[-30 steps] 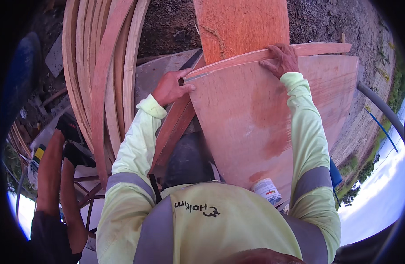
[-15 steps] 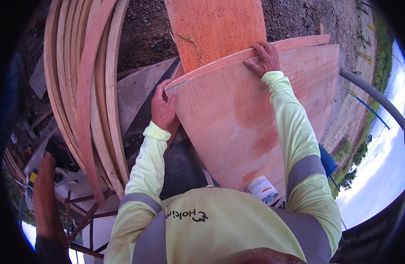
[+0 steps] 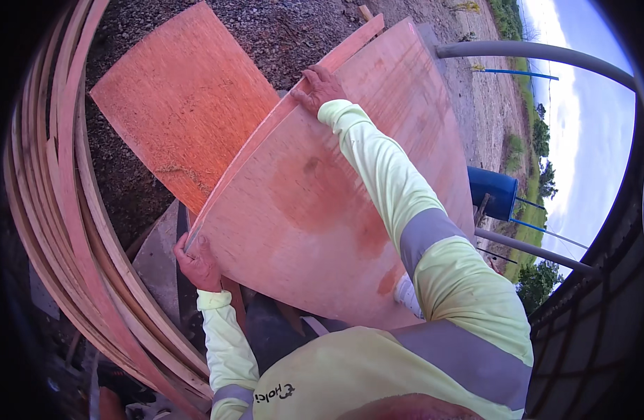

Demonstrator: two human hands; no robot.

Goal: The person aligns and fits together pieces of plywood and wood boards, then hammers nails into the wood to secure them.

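A large, reddish-stained plywood sheet (image 3: 301,203) leans in front of me, its far edge running up to the right. Along that edge lies a narrow plywood strip (image 3: 353,43). My left hand (image 3: 199,266) is closed around the sheet's left corner, where strip and sheet meet, thumb on the near face. Higher up the same edge, my right hand (image 3: 320,89) grips over the strip and sheet, its fingertips partly hidden. Beyond the edge, an orange plywood board (image 3: 189,98) with sawdust on it extends out from behind the sheet.
Several long curved wooden strips (image 3: 91,231) are stacked at my left. A white tub (image 3: 407,297) shows beside my right arm. To the right are a blue barrel (image 3: 491,192) and a grey pipe (image 3: 539,50). Dark gravel (image 3: 266,35) covers the ground beyond the sheet.
The view has swung to the right, so the sheet and boards appear turned counterclockwise and shifted left. Both hands keep hold of the same edge. Another person's arm at left has mostly left the view.
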